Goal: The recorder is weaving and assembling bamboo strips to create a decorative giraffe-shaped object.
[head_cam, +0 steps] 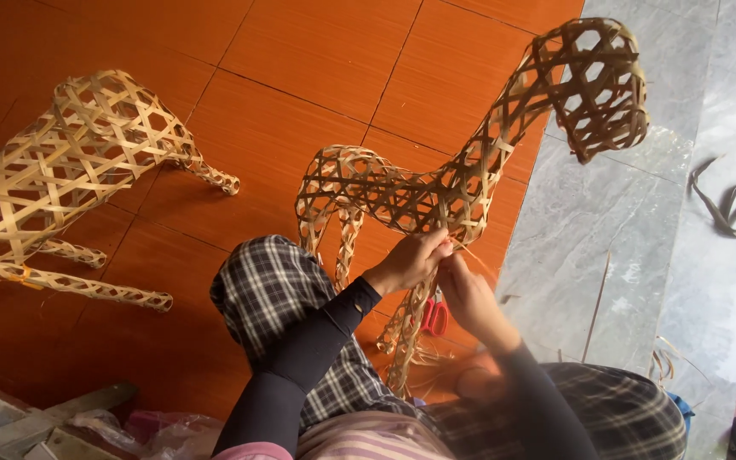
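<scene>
A woven bamboo animal figure (436, 192) with a long neck and open-weave head stands on the orange tiled floor in front of me. My left hand (411, 260) grips the weave at the figure's chest, where the front leg joins. Close beside it, my right hand (468, 294) pinches thin strips at the same spot. Both arms wear dark sleeves. Red-handled scissors (434, 317) lie on the floor just under my hands, partly hidden by the figure's leg.
A second, paler woven figure (61, 179) lies on its side at the left. Loose bamboo strips (730, 204) curl on the grey stone floor at the right. My knees in checked trousers (270, 285) frame the figure. Plastic bags and wooden pieces (87, 422) sit bottom left.
</scene>
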